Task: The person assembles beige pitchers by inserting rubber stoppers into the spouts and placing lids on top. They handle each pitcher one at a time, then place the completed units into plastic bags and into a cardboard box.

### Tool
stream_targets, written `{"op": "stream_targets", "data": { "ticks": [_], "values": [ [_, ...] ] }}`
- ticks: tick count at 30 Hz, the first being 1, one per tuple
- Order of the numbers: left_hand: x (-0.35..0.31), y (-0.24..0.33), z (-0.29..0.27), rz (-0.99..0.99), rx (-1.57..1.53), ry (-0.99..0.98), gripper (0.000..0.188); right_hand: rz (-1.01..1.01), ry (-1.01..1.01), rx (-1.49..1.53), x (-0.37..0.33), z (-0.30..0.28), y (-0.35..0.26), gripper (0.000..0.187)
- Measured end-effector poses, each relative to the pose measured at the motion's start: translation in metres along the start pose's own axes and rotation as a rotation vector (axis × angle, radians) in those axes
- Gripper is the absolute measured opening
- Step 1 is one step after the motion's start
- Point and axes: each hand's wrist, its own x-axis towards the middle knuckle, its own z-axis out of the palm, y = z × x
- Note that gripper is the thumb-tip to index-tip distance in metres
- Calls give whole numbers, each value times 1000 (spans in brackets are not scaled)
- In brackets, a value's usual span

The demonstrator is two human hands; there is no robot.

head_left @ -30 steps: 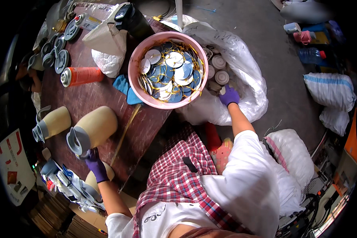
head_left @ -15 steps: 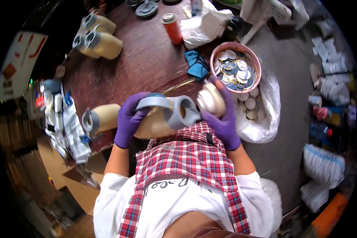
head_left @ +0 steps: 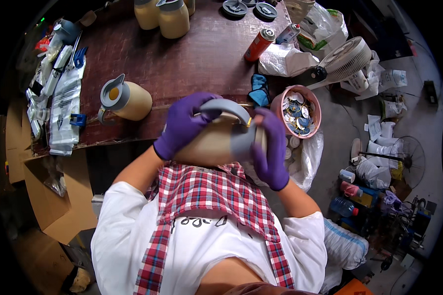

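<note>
A cream jug with a grey collar and handle (head_left: 206, 142) lies on its side in front of my apron, blurred by motion. My left hand (head_left: 186, 123), in a purple glove, is closed around the jug near its handle. At the jug's mouth, my purple-gloved right hand (head_left: 272, 155) is closed on a cream round part (head_left: 264, 140). Only a sliver of that part shows between the palm and the grey collar. Another cream jug (head_left: 135, 102) stands at the table's near left, its grey mouth showing a yellowish inside.
Several cream jugs (head_left: 174, 22) stand on the far side of the dark red table (head_left: 108, 39). Grey lids (head_left: 266, 12), an orange can (head_left: 259, 45) and a blue cloth (head_left: 259, 90) lie toward the right. A pink bucket (head_left: 316, 123) of discs sits beside a white plastic bag (head_left: 311, 162).
My right hand has brought the cream round part from beside the jug up against its mouth. The jug stays in my left hand. The whole view has swung round.
</note>
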Motion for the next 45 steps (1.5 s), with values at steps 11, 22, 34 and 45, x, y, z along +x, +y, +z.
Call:
{"op": "stream_targets", "data": {
  "ticks": [11, 22, 34, 45],
  "values": [
    [-4, 29, -15, 547, 521, 53, 40, 425, 202, 297, 2, 34, -6, 43],
    [19, -12, -26, 22, -157, -113, 36, 151, -45, 130, 17, 10, -22, 42],
    [38, 41, -46, 731, 262, 299, 39, 19, 294, -409, 19, -7, 67, 40],
    [-82, -151, -369, -58, -44, 806, 30, 821, 589, 578, -127, 18, 75, 36]
  ]
}}
